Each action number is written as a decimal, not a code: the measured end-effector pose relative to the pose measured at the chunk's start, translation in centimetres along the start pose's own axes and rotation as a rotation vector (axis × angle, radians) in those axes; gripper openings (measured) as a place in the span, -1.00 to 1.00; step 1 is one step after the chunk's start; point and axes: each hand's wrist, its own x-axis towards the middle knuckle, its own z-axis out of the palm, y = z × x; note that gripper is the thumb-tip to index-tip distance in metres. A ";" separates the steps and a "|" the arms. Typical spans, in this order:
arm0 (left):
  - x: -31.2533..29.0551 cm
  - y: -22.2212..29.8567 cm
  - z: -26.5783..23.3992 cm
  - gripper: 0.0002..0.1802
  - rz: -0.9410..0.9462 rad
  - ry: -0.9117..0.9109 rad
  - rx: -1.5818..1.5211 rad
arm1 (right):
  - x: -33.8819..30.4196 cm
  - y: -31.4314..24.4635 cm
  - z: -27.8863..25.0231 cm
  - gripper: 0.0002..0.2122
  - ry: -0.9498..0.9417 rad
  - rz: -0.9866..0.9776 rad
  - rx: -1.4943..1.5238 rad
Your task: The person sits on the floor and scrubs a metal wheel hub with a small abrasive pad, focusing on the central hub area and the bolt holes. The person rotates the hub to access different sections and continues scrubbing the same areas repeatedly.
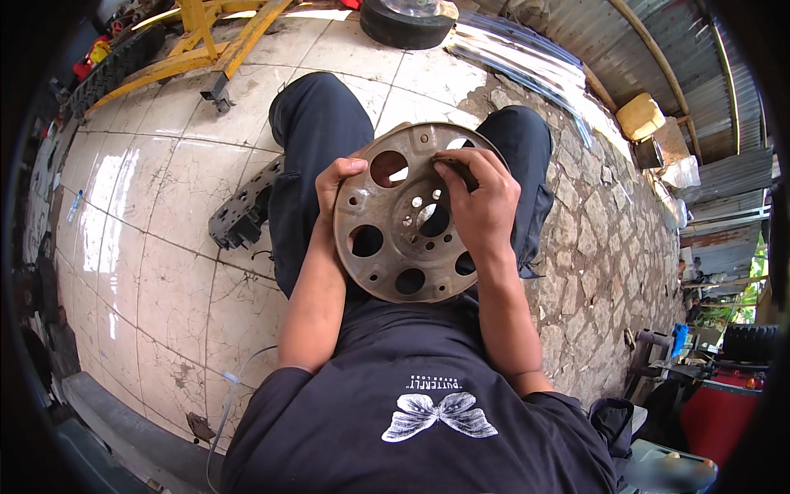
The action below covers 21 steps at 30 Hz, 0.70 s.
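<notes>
A round brown-grey metal flexplate (383,212), with large round holes and a ring of small bolt holes at its centre, is held tilted above my lap between my knees. My left hand (336,185) is closed on its left rim, thumb on the face and the other fingers hidden behind. Over the upper right of the plate, my right hand (485,189) has its thumb and fingers pinched together against the surface. Something small and dark shows at those fingertips, too hidden to name.
On the tiled floor (173,272) to my left lies a black slotted metal part (239,216). A yellow metal stand (239,45) is at the far left, with a black tyre (403,31) at the far middle. Stone paving (584,247) and a yellow jerrycan (640,117) are on the right.
</notes>
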 end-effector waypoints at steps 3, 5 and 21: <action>-0.2 0.1 1.0 -0.01 0.009 -0.003 -0.016 | 0.4 -0.2 -0.3 -0.82 0.052 0.053 -0.001; -0.1 0.1 1.0 0.00 0.003 0.030 -0.004 | 0.6 0.8 0.0 -0.80 0.074 -0.024 -0.050; 0.3 -0.1 0.3 -0.05 -0.007 -0.062 -0.077 | 2.9 0.9 1.0 -0.83 0.065 -0.223 -0.207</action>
